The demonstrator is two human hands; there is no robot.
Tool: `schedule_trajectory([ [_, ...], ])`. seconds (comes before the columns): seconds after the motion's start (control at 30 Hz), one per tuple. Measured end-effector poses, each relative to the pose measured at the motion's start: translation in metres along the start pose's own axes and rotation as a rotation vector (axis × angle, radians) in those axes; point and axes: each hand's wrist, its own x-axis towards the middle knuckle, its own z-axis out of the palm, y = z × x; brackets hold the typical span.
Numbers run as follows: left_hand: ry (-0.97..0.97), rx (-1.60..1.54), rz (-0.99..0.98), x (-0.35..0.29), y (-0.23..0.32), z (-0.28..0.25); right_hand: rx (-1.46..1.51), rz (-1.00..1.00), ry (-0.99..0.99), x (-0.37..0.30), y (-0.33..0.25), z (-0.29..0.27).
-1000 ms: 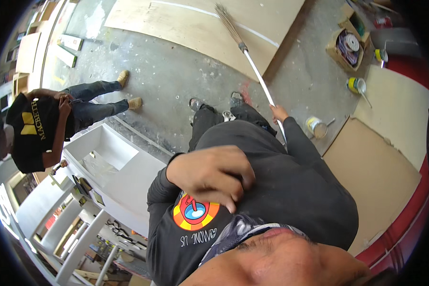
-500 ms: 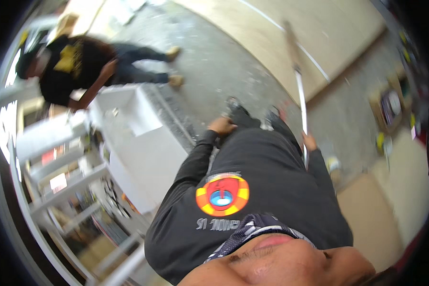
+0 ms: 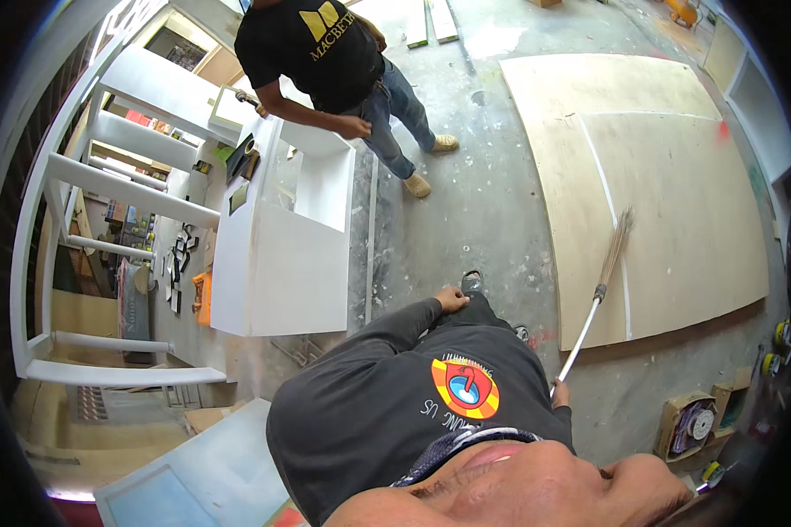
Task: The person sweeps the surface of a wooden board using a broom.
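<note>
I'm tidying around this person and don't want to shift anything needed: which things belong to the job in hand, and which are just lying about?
Seemingly in the job:
broom, gripped by the right hand
large pale board, under the broom's brush end

Seemingly just about:
white cabinet
two narrow boards
orange item beside the cabinet

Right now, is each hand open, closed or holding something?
Left hand: nothing visibly held; open or closed cannot be told.
Right hand: closed, holding the white broom handle.
</note>
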Motion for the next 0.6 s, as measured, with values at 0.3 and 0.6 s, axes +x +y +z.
schedule_trajectory([
  [0.3,-0.012,-0.039,-0.008,0.017,0.003,-0.007,0.173,-0.028,-0.028,0.008,-0.013,0.005],
  [0.6,0.09,-0.157,-0.018,0.021,0.015,-0.029,-0.031,0.078,0.065,0.016,-0.007,-0.002],
])
